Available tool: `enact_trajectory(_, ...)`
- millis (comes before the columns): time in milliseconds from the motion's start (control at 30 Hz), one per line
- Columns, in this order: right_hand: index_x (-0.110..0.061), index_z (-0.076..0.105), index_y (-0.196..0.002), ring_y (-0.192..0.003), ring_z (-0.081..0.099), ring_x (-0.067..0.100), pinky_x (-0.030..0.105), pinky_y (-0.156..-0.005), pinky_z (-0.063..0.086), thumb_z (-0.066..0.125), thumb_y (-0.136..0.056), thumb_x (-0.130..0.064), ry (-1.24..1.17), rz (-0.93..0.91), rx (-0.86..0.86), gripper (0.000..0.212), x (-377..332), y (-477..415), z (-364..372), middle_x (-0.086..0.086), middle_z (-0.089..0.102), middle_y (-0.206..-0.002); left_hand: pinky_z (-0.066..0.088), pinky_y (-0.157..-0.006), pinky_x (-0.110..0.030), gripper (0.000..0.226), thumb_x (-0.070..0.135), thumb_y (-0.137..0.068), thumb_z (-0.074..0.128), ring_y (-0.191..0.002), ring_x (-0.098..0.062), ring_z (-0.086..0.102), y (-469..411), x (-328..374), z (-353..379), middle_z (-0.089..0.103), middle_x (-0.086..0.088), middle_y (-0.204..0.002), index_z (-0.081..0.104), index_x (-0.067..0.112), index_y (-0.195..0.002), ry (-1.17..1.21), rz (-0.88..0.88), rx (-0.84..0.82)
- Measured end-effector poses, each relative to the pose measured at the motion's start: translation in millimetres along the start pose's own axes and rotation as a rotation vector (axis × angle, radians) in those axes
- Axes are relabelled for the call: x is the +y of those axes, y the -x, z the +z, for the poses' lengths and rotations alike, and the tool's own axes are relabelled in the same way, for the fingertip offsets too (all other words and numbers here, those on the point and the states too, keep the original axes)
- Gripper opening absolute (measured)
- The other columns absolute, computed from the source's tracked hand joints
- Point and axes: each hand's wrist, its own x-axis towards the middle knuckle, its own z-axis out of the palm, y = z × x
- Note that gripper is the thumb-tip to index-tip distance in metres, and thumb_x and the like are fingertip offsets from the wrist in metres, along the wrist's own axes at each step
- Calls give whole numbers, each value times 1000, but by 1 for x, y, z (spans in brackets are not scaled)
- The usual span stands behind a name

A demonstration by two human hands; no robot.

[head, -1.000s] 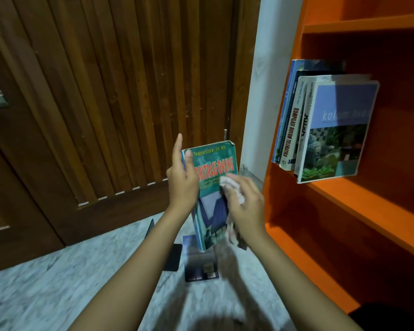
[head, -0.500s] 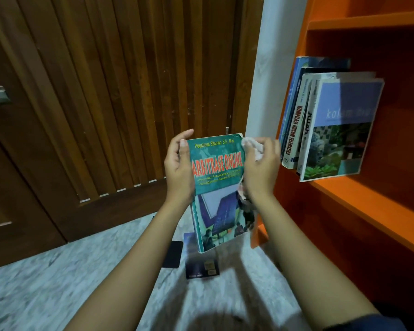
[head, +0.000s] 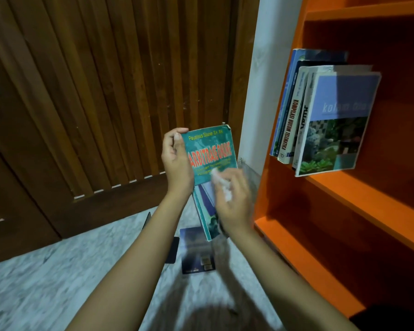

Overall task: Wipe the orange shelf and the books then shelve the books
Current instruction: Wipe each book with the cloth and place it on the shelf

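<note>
While wiping the green book (head: 210,151), presses the white cloth (head: 221,185), clutched in the right hand (head: 234,204), to mid-cover, down from the top right corner half a second ago. Grips the book's left edge upright in the left hand (head: 177,163). Suggests cleaning unfinished; holds it near the orange shelf (head: 344,189), not yet shelved.

A worn green paperback (head: 209,151) titled "Arbitrase Online" stands upright in mid-air just left of the orange shelf (head: 344,194), gripped along its spine edge by the left hand (head: 177,163), while the right hand (head: 234,201) presses a crumpled white cloth (head: 222,187) against the middle of its front cover. On the shelf's board a short row of books (head: 320,115) leans to the left, the outermost showing a lilac cover with a garden photo. A dark blue book (head: 196,254) lies flat on the floor (head: 58,271) below the hands.
</note>
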Motion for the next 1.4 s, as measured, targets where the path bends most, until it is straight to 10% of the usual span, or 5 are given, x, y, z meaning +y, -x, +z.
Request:
enact_trajectory(100,-7,63,-89,-87,56,17,20,-73,42,60,-88,-14,3,-126,-149,8,12,17,2,4,61,-92,46,-58,-13,20,14,-102,33,-64,5,58,-5,-5,-4,54,3,-85,50,19,-93,-9,3,39)
enact_trajectory(233,-11,61,-88,-83,54,11,15,-66,39,60,-89,-16,-64,368,106,5,26,17,-7,-12,53,-87,45,-56,-10,17,17,-102,32,-63,5,59,-1,-16,-11,53,5,-84,48,16,-96,38,-57,154)
enact_trajectory(500,-13,61,-85,-85,56,10,17,-74,43,62,-86,-19,-158,60,-217,6,35,58,-14,-1,58,-87,47,-61,-11,16,22,-102,34,-76,-3,61,-11,-16,-17,55,6,-90,48,14,-103,34,-78,289)
enact_trajectory(1167,-37,50,-122,-115,56,7,28,-92,50,64,-86,-8,-245,313,54,49,67,-117,-227,-4,60,-125,52,-71,-46,26,34,-99,25,-87,-15,63,7,26,202,61,12,-99,38,31,-121,8,259,-354)
enact_trajectory(1400,-22,51,-129,-106,58,-3,20,-91,50,63,-88,-12,-235,426,225,44,118,-111,-229,-1,61,-121,-3,-118,-41,63,27,-98,43,-141,-6,-10,15,-8,252,-6,-3,-159,7,18,-148,-158,241,-404)
